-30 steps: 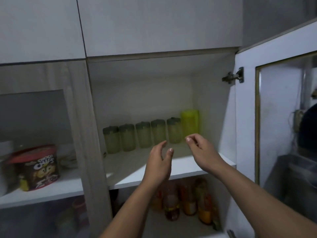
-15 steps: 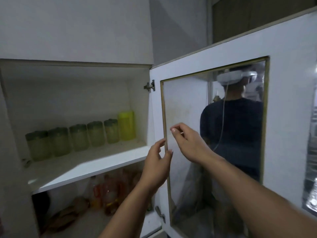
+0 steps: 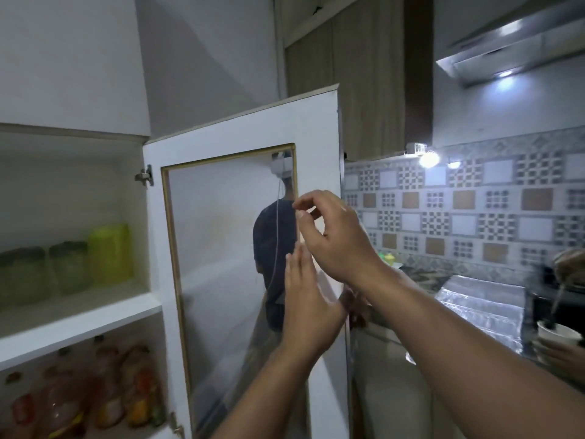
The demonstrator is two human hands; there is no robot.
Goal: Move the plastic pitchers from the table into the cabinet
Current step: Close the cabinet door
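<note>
Cabinet door (image 3: pixel 316 147) stands wide open. On the upper shelf (image 3: pixel 79 321): one yellow-green pitcher (image 3: pixel 110 253) at the right end, two green-lidded jars (image 3: pixel 47 270) visible beside it. Several bottles (image 3: pixel 95 394) below, blurred. Left hand (image 3: pixel 308 308) flat, fingers straight, empty, before the door glass. Right hand (image 3: pixel 335 236) loosely curled, thumb and forefinger nearly pinched, holding nothing.

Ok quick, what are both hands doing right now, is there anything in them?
Left hand: open, fingers straight, empty, in front of the cabinet door.
Right hand: open, fingers loosely curled, holding nothing.
</note>
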